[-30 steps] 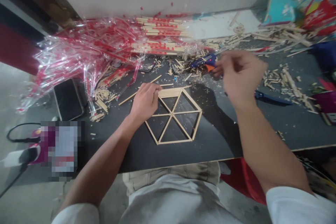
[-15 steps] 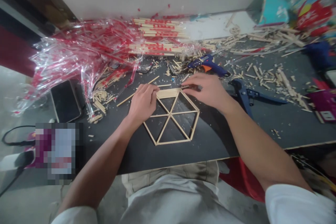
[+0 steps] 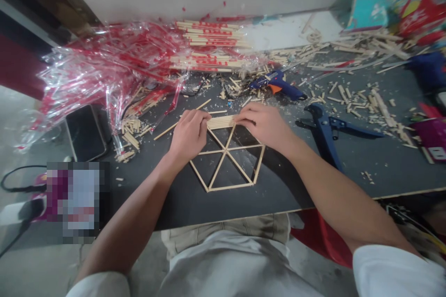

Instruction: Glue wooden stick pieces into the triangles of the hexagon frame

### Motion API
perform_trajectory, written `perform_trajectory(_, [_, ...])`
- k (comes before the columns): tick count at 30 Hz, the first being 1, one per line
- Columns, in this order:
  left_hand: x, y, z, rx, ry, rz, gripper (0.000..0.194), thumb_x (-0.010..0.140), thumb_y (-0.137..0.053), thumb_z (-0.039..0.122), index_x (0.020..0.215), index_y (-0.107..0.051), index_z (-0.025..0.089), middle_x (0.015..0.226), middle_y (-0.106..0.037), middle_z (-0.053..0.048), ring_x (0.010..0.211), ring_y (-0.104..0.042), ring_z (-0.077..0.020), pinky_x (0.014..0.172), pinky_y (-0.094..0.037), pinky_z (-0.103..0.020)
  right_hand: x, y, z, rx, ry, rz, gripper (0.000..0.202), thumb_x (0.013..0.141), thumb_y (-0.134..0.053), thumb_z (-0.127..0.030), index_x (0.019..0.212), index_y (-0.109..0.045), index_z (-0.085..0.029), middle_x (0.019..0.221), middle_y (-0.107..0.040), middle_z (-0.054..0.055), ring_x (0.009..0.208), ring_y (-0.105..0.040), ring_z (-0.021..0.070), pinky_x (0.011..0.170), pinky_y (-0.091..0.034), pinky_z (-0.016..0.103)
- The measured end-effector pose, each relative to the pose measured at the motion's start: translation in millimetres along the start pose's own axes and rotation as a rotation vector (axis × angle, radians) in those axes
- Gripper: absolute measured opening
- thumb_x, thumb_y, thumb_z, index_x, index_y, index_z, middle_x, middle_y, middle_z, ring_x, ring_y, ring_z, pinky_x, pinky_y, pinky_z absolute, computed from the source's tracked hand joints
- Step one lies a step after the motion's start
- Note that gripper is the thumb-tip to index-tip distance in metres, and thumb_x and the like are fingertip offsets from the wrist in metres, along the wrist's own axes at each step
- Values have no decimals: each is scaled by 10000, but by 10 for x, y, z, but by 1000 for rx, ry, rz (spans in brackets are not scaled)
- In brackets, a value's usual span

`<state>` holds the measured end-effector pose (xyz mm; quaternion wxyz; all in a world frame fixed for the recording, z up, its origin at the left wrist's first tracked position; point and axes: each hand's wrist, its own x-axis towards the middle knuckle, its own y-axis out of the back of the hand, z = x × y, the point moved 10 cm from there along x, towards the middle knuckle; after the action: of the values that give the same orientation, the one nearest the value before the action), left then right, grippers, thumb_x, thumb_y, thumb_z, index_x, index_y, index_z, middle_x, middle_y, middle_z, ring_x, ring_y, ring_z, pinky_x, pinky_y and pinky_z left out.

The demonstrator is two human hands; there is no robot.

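Note:
A hexagonal frame of wooden sticks with crossing spokes (image 3: 226,150) lies flat on the dark table. Along its far side runs a row of parallel sticks (image 3: 222,122) laid close together. My left hand (image 3: 191,132) has its fingers curled closed at the left end of that row. At the right end, the closed fingers of my right hand (image 3: 261,121) press on the row. Both hands' fingertips are partly hidden. Loose sticks (image 3: 167,131) lie behind and beside my left hand.
A blue glue gun (image 3: 278,84) and a blue cutter (image 3: 325,130) lie beyond and right of my right hand. Wrapped chopsticks (image 3: 212,37), plastic wrappers (image 3: 139,55) and stick offcuts (image 3: 348,97) cover the back. A phone (image 3: 85,133) lies at left.
My right hand has moved slightly left and closed in on the right end of the stick row. My left hand stays almost where it was.

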<state>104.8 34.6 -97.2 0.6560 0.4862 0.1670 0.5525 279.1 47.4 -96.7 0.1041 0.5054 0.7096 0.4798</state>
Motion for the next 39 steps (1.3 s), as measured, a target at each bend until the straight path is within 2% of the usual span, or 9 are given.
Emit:
perform_trajectory(7, [5,8,12,15,-23,18,261,1065,-399,226,1032,-655,188,1029,-742,-100,966,-636,-244,917,-506,-398,32,60,64,79,-23,12,143,1017,-538,-224,921,-645,-231,982,-695,76,884,-666,235,819,-518,386])
perform_trajectory(11, [-8,19,37,35,-43,24,263,1069,-399,220,1034,-657,182,1032,-746,-100,958,-638,-242,910,-505,-391,22,309,294,110,-125,158,155,1064,-465,-370,961,-504,-260,840,-653,40,708,-617,202,692,-480,358])
perform_trajectory(17, [-11,102,-8,67,25,44,177,1034,-505,229,1085,-669,187,1016,-749,-85,960,-652,-234,885,-513,-362,9,440,366,100,-132,186,334,1078,-401,-585,942,-436,-282,698,-574,-16,568,-552,172,591,-428,327])
perform_trajectory(21, [0,285,-174,145,118,160,164,1007,-531,206,1059,-686,203,1005,-745,-78,961,-647,-241,903,-510,-377,10,444,357,67,-155,192,361,1110,-337,-526,866,-443,-281,632,-572,-18,528,-562,167,611,-443,337])
perform_trajectory(24, [14,362,-285,178,145,194,210,1021,-500,206,1056,-707,211,1021,-741,-84,972,-635,-249,912,-505,-389,11,453,370,6,-170,204,348,1091,-410,-458,798,-468,-279,621,-606,-2,555,-594,177,634,-459,343])
perform_trajectory(28, [28,326,-355,196,154,147,296,1063,-455,253,1095,-746,210,1066,-739,-102,1005,-620,-261,936,-493,-413,-7,482,475,25,-237,244,199,996,-588,-361,820,-596,-269,634,-659,-4,560,-628,182,631,-498,339])
perform_trajectory(32, [21,232,-337,268,133,62,284,1054,-526,332,1090,-788,231,1140,-737,-108,1042,-609,-291,915,-469,-439,-47,512,584,59,-338,272,84,907,-700,-307,847,-729,-255,628,-697,-10,576,-668,195,675,-553,360])
perform_trajectory(36, [9,241,-303,306,112,65,271,1051,-544,340,1002,-794,248,1156,-741,-93,1050,-611,-293,910,-454,-436,-53,527,584,68,-369,259,145,815,-830,-334,742,-738,-249,752,-781,17,677,-721,217,743,-583,382])
perform_trajectory(39, [17,283,-302,277,124,95,248,1058,-541,330,976,-755,237,1088,-753,-92,1034,-626,-282,920,-451,-419,-50,539,569,48,-378,248,200,844,-820,-402,739,-737,-253,682,-753,11,626,-697,207,691,-571,365])
